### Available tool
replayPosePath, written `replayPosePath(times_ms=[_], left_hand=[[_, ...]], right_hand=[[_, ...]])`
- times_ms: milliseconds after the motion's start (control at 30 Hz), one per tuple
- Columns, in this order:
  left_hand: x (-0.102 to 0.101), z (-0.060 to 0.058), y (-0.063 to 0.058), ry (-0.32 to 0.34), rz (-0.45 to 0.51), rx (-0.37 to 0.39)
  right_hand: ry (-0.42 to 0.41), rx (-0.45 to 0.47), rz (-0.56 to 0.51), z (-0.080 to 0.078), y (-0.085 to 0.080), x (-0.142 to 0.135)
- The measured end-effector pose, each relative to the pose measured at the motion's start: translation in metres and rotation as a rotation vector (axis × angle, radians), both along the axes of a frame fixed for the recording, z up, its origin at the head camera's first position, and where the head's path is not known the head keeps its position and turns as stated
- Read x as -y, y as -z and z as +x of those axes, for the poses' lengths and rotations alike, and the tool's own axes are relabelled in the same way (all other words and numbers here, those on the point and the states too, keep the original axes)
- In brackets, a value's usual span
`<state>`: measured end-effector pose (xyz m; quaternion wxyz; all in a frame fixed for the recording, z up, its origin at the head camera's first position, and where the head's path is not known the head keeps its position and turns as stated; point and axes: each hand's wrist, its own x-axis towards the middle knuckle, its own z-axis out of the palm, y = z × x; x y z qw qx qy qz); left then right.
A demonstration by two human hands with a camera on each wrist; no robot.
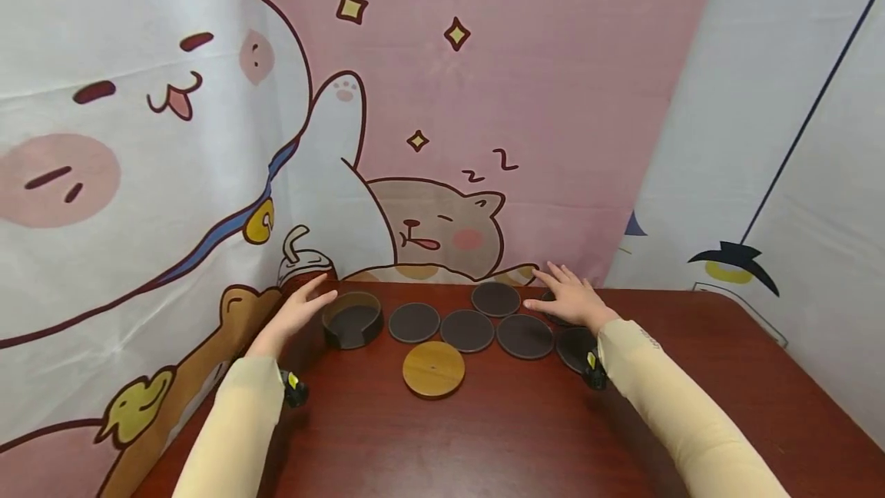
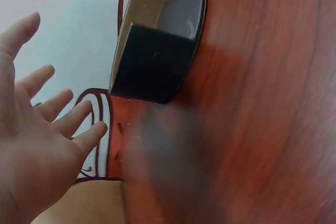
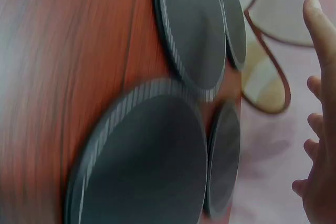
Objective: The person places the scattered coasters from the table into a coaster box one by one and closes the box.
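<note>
My left hand (image 1: 296,315) hovers with spread fingers just left of a round black coaster holder (image 1: 339,335), empty-handed. In the left wrist view the holder (image 2: 152,61) shows a tan inner wall and a cut-out side, beside the outstretched fingers of my left hand (image 2: 47,135). My right hand (image 1: 572,300), also holding nothing, reaches over the right end of a group of black round coasters (image 1: 525,336). It partly hides one coaster at the back. The right wrist view has several ridged-edge coasters (image 3: 147,166) lying flat, with my right hand (image 3: 325,124) off to their side, fingers extended.
A round yellow wooden disc (image 1: 433,369) with a small mark at its centre lies in front of the coasters. The reddish-brown table (image 1: 442,444) meets a cartoon-printed cloth (image 1: 553,98) at the back and left side.
</note>
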<state>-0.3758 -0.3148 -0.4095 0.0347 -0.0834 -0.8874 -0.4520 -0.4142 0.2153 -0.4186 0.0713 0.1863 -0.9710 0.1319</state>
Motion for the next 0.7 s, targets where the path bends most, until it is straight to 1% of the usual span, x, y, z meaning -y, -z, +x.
replayPosePath(times_ms=[133, 267, 367, 500, 600, 700], left_hand=[[0.0, 0.001, 0.012, -0.036, 0.217, 0.077], [-0.002, 0.003, 0.025, -0.039, 0.431, 0.124], [-0.003, 0.007, 0.036, -0.043, 0.549, 0.14], [-0.007, 0.012, 0.047, -0.043, 0.634, 0.137], [-0.009, 0.014, 0.054, -0.051, 0.682, 0.131], [-0.009, 0.015, 0.059, -0.048, 0.72, 0.116]], right_hand=[[-0.045, 0.022, -0.026, -0.004, 0.001, 0.029], [-0.095, 0.033, -0.033, -0.007, 0.002, 0.059], [-0.133, 0.039, -0.02, -0.008, 0.006, 0.081], [-0.175, 0.068, -0.035, -0.008, 0.01, 0.106], [-0.187, 0.098, -0.059, -0.007, 0.011, 0.123], [-0.207, 0.108, -0.077, -0.007, 0.011, 0.141]])
